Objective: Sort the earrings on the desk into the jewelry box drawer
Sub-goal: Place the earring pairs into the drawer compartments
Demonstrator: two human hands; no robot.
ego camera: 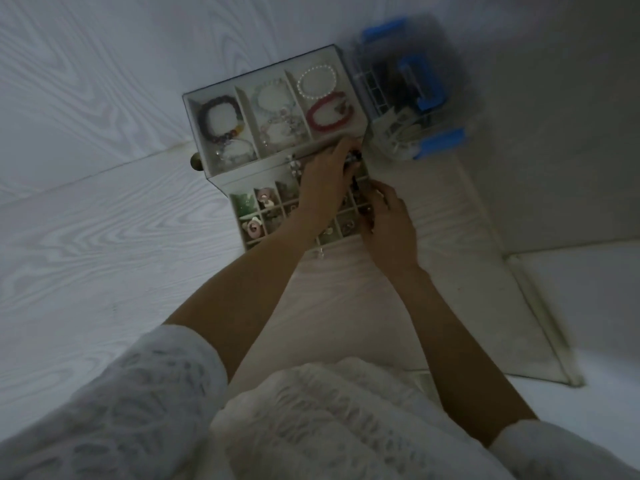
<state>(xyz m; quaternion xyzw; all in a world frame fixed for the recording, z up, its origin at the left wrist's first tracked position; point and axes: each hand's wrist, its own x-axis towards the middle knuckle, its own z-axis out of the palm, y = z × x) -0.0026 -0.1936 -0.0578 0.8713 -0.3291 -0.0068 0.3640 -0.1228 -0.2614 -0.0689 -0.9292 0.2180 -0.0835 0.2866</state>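
Both hands [356,199] over the open drawer [249,216].

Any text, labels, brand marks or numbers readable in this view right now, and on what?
None can be read.
Jewelry box: no lettering shows on it or on the drawer.
Blue and clear container: blurred; any marking is unreadable.
Desk: only wood grain.

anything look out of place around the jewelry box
One small pale piece lies on the desk just outside the front edge of the open drawer, not in a compartment. It is too blurred to identify.
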